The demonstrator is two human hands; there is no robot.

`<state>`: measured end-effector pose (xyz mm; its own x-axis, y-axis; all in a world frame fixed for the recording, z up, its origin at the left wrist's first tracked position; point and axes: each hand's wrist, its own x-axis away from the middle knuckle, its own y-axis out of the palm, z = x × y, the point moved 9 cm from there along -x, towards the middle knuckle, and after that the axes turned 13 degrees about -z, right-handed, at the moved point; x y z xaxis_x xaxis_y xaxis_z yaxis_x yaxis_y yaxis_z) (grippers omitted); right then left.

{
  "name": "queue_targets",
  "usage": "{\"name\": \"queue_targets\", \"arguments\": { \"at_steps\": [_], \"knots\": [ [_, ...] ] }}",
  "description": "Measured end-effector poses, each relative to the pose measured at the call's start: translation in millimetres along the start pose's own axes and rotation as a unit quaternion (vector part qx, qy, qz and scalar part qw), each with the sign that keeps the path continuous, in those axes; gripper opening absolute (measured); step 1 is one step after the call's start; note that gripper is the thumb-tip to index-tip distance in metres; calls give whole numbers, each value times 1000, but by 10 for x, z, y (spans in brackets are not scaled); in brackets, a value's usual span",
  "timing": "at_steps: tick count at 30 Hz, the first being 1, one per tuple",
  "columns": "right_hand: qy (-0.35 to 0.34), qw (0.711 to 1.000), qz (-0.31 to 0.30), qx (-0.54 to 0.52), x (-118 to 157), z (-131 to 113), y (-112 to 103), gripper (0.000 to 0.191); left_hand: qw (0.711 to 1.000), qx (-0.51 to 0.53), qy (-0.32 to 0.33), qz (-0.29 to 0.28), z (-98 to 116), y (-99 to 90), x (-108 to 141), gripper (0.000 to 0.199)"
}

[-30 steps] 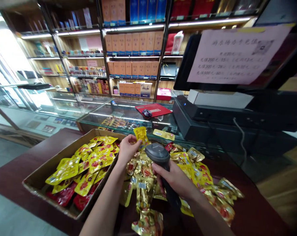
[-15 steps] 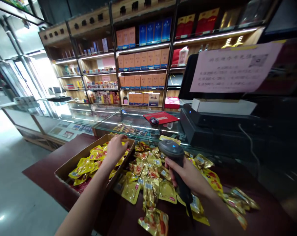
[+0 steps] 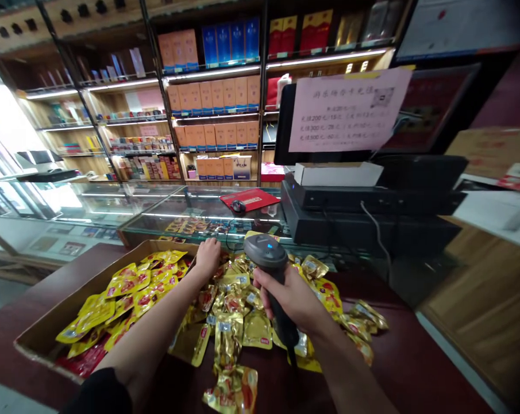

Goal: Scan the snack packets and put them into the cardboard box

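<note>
My right hand (image 3: 288, 293) is wrapped round the handle of a dark grey barcode scanner (image 3: 266, 251), its head lit by a small blue light and its cable hanging below. My left hand (image 3: 208, 257) is over the far right edge of a cardboard box (image 3: 39, 353), beside the loose packets; its fingers bend down and their tips are hidden. Yellow snack packets (image 3: 128, 280) fill the box, with a red packet at its near end. Gold snack packets (image 3: 229, 339) lie in a loose heap on the dark red table (image 3: 397, 368), under and around the scanner.
Behind the table runs a glass counter (image 3: 173, 221) with a red mouse pad (image 3: 260, 199) and a mouse (image 3: 238, 206). A monitor with a pink notice (image 3: 346, 112) stands to the right, above black units (image 3: 328, 224). Shelves of boxes (image 3: 216, 98) line the back wall.
My left hand has moved from above the packets in the box to its right edge, by the gold packets. The camera view has turned right. The scanner stays in my right hand.
</note>
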<state>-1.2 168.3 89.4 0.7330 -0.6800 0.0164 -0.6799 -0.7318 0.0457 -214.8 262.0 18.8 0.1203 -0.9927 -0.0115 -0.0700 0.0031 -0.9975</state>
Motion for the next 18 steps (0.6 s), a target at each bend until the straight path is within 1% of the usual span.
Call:
{"name": "queue_targets", "arguments": {
  "at_steps": [2, 4, 6, 8, 9, 10, 12, 14, 16, 18],
  "knots": [
    [-8, 1000, -4, 2, 11, -23, 15, 41, 1000, -5, 9, -19, -18, 3, 5, 27],
    [-13, 1000, -10, 6, 15, -37, 34, 39, 1000, -6, 19, -19, -11, -25, 110, 27],
    [-20, 1000, -15, 8, 15, -50, 59, 38, 1000, 2, 26, 15, 29, -84, 338, 27],
    [-27, 999, -19, 12, 19, -67, 93, 37, 997, 24, 39, 62, 115, -120, 657, 25],
    [-30, 999, -18, 14, 25, -77, 111, 36, 995, 39, 50, 76, 173, -110, 825, 24],
    [-31, 999, -16, 17, 34, -86, 128, 35, 993, 56, 64, 77, 236, -77, 978, 21],
    [-29, 999, -9, 24, 56, -99, 161, 33, 990, 85, 91, 65, 346, 1, 1219, 16],
    [-30, 999, -8, 30, 70, -106, 188, 32, 988, 109, 106, 26, 405, 85, 1327, 14],
    [-32, 999, -12, 34, 59, -94, 209, 32, 987, 123, 99, -27, 393, 150, 1305, 17],
    [-26, 999, -25, 33, 20, -40, 229, 33, 989, 119, 68, -51, 323, 142, 1199, 17]
  ]
}}
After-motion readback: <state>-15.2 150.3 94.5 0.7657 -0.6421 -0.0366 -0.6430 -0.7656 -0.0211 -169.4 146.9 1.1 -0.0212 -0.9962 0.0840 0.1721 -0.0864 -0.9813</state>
